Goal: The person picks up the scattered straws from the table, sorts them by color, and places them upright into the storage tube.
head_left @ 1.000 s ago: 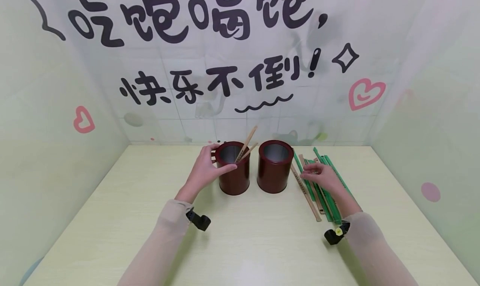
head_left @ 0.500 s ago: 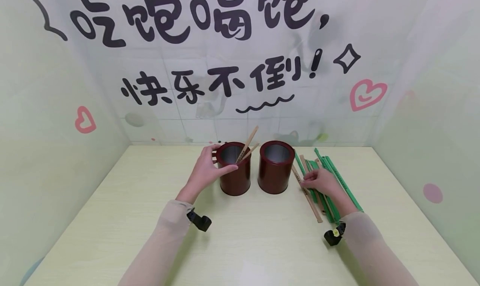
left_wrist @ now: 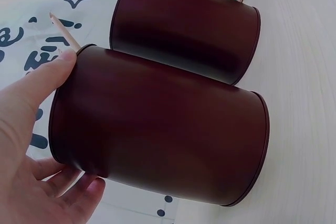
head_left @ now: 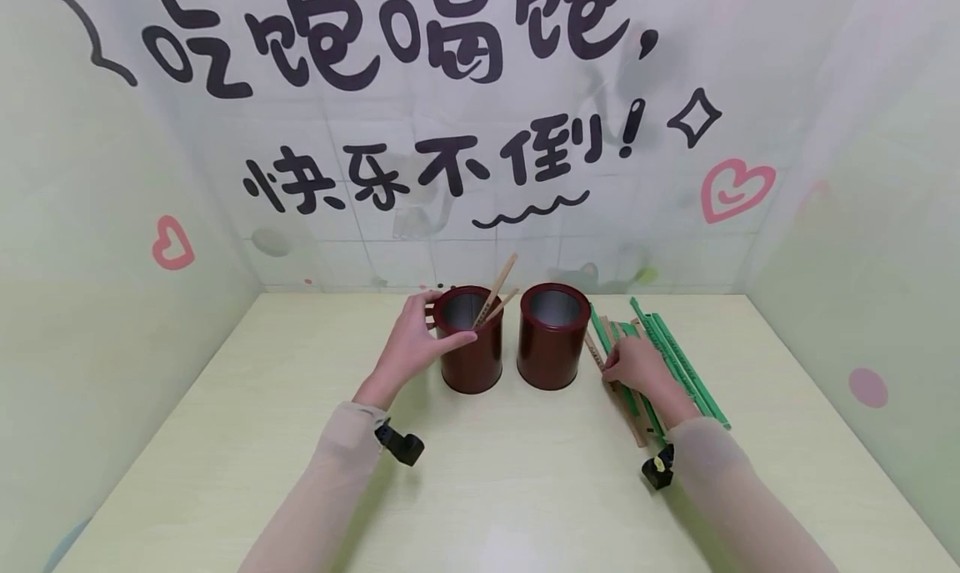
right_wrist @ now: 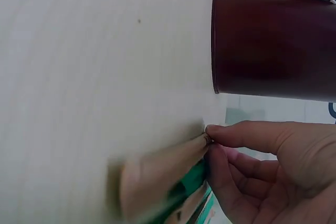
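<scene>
My left hand (head_left: pixel 408 339) holds a dark red cylindrical cup (head_left: pixel 472 363) upright, thumb at its rim and fingers around the far side by the handle. Two tan sticks (head_left: pixel 497 288) lean inside that cup. Close to its right stands a second dark red cup (head_left: pixel 551 358), with no sticks showing in its mouth. Over a pile at the right, my right hand (head_left: pixel 639 364) pinches a flat tan wooden stick (right_wrist: pixel 152 179) between thumb and fingertips. Green sticks (head_left: pixel 684 364) and more tan ones lie beneath and beside this hand, partly hidden by it.
The pale wooden table (head_left: pixel 480 481) reaches a printed backdrop (head_left: pixel 420 260) close behind the cups. Side panels (head_left: pixel 862 289) rise at left and right. The two cups stand a narrow gap apart.
My right hand has moved slightly down and left onto the sticks, its fingers closing on a tan one; the pile has shifted and spread a little. The left hand and cups stay in place.
</scene>
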{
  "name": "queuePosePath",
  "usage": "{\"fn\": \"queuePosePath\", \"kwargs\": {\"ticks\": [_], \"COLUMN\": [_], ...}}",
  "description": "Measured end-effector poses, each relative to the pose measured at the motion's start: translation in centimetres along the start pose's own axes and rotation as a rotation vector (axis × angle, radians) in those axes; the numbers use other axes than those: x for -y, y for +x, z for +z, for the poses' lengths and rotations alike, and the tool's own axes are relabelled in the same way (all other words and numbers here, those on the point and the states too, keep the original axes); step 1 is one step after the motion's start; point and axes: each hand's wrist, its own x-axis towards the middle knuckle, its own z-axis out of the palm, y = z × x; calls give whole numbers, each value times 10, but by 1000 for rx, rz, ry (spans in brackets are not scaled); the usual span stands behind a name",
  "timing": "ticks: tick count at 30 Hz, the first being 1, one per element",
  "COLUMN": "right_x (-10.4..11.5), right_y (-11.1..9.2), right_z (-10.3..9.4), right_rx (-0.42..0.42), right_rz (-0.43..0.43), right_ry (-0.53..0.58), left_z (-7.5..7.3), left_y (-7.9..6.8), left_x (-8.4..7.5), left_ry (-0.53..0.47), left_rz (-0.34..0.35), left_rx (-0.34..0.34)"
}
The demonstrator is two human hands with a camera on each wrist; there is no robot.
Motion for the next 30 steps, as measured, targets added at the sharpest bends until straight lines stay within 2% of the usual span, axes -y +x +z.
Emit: {"fn": "queuePosePath", "kwargs": {"ticks": [6, 11, 20, 30], "right_x": [-3, -8, -8, 5], "right_y": [-3, -5, -16, -41], "right_z": [-1, -4, -21, -46], "right_rx": [7, -30, -78, -188], "right_rz": [-5, 2, -7, -56], "right_ry": [21, 112, 404, 671], "left_z": [3, 3, 1, 0], "left_y": [-1, -2, -1, -2], "left_x": [3, 3, 2, 1], "left_ry": [-7, -6, -11, -16], "left_rz": [-8, -5, -1, -2], "left_rx": [-2, -5, -11, 2]}}
